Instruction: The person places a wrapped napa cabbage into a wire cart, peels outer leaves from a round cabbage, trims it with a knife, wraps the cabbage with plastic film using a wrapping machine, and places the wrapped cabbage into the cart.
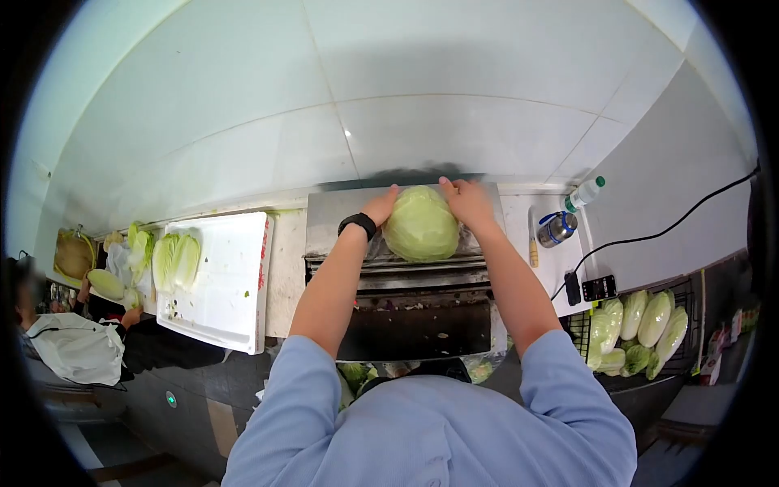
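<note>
A round pale green cabbage (420, 227) sits on the metal top of what looks like a film-wrapping machine (341, 215) in front of me. Clear film seems to show around its lower edge. My left hand (380, 206), with a black band on its wrist, presses against the cabbage's left side. Against its upper right side is my right hand (467, 203), thumb pointing up. Both hands curve around the cabbage, and most of their fingertips are hidden. Below it runs the machine's dark front tray (406, 329), with vegetable scraps on it.
Left stands a white foam tray (227, 284) with napa cabbages (175, 261); beyond it, another person's hands hold one. To the right are a wooden-handled tool (533, 247), a steel flask (557, 230), a bottle (586, 194), a phone (600, 288), a cable and a black basket (686, 345) of napa cabbages.
</note>
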The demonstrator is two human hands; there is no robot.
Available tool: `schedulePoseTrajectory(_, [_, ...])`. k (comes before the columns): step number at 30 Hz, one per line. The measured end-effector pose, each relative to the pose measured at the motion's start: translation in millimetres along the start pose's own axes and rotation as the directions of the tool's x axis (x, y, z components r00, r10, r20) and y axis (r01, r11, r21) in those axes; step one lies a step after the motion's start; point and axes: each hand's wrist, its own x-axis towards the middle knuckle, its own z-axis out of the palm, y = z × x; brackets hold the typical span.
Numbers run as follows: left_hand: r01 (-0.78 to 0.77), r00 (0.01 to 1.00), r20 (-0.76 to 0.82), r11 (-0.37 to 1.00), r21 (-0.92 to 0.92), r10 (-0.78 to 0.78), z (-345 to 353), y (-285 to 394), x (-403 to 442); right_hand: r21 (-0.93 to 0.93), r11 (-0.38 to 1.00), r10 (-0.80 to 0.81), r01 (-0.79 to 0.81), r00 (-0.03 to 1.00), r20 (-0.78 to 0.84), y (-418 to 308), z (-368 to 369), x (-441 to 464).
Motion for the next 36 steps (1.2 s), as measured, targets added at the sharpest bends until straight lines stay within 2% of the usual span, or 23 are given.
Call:
schedulePoseTrajectory(2, [0.055, 0.998, 0.009, 0.997, -0.061, -0.055, -2.9, 4.4, -11.4, 0.217, 0.974, 0.040, -0.060, 0.995, 0.096, 15.4, 18.5, 3.9])
schedulePoseTrajectory(5, [-0.031, 0.998, -0.057, 0.997, -0.063, 0.028, 1.8, -7.6, -10.1, 0.468, 0.867, 0.079, -0.169, 0.975, 0.206, 19.9, 25.9, -3.9])
schedulePoseTrajectory(8, [0.020, 1.000, 0.004, 0.997, -0.071, -0.020, 6.0, -18.6, -4.3, 0.413, 0.880, 0.148, -0.235, 0.961, 0.233, 8.1, 17.2, -12.4])
schedulePoseTrajectory(11, [-0.029, 0.983, -0.176, 0.985, 0.168, 0.059, 9.2, -27.9, -6.7, 0.083, 0.982, 0.152, -0.172, 0.966, 0.210, 10.0, 9.5, -0.9])
schedulePoseTrajectory(14, [0.037, 0.981, -0.192, 0.975, 0.219, 0.006, 5.2, -16.8, -32.3, -0.368, 0.924, 0.036, -0.106, 0.981, -0.191, -8.1, 5.8, -22.7])
schedulePoseTrajectory(17, [0.086, 0.989, -0.141, 0.949, 0.302, -0.045, -5.8, -6.1, -51.2, 0.057, 0.991, -0.107, 0.120, 0.974, -0.201, 27.1, 21.0, 0.1])
schedulePoseTrajectory(20, [0.086, 0.947, -0.318, 0.921, 0.381, 0.043, -4.6, -2.6, -53.1, 0.421, 0.906, 0.019, -0.040, 0.998, 0.054, 22.6, 25.8, -7.7])
schedulePoseTrajectory(22, [-0.149, 0.923, -0.331, 0.976, 0.159, 0.194, 2.5, -12.9, -41.0, 0.475, 0.866, 0.070, -0.156, 0.979, 0.194, 35.7, 29.1, 4.3])
schedulePoseTrajectory(23, [-0.267, 0.898, -0.351, 0.963, 0.045, 0.265, 7.2, -21.3, -30.8, 0.495, 0.842, 0.090, -0.214, 0.961, 0.263, 40.8, 31.7, 10.3])
schedulePoseTrajectory(26, [-0.293, 0.936, -0.254, 0.939, -0.180, 0.243, 24.5, -45.7, 5.2, 0.506, 0.828, 0.092, -0.241, 0.949, 0.302, 43.2, 33.8, 17.4])
schedulePoseTrajectory(29, [-0.231, 0.964, -0.176, 0.954, -0.194, 0.197, 24.6, -28.7, -20.2, 0.176, 0.962, 0.169, -0.208, 0.962, 0.215, 27.2, 22.9, 12.3])
schedulePoseTrajectory(31, [-0.180, 0.974, -0.172, 0.960, -0.214, 0.144, 23.7, -19.7, -29.7, -0.184, 0.973, 0.138, -0.139, 0.990, -0.018, 1.1, 1.6, -15.7])
schedulePoseTrajectory(32, [-0.153, 0.978, -0.171, 0.962, -0.226, 0.115, 23.6, -19.3, -31.2, -0.364, 0.923, 0.087, -0.126, 0.989, -0.122, -7.3, -4.4, -26.5])
schedulePoseTrajectory(35, [-0.169, 0.972, -0.199, 0.966, -0.196, 0.129, 21.5, -20.7, -32.2, -0.163, 0.983, -0.110, 0.079, 0.974, -0.196, 18.8, 9.1, -17.7])
schedulePoseTrajectory(36, [-0.158, 0.971, -0.209, 0.970, -0.185, 0.118, 21.3, -21.0, -32.5, 0.107, 0.993, -0.043, 0.053, 0.995, -0.087, 24.0, 16.3, -13.3])
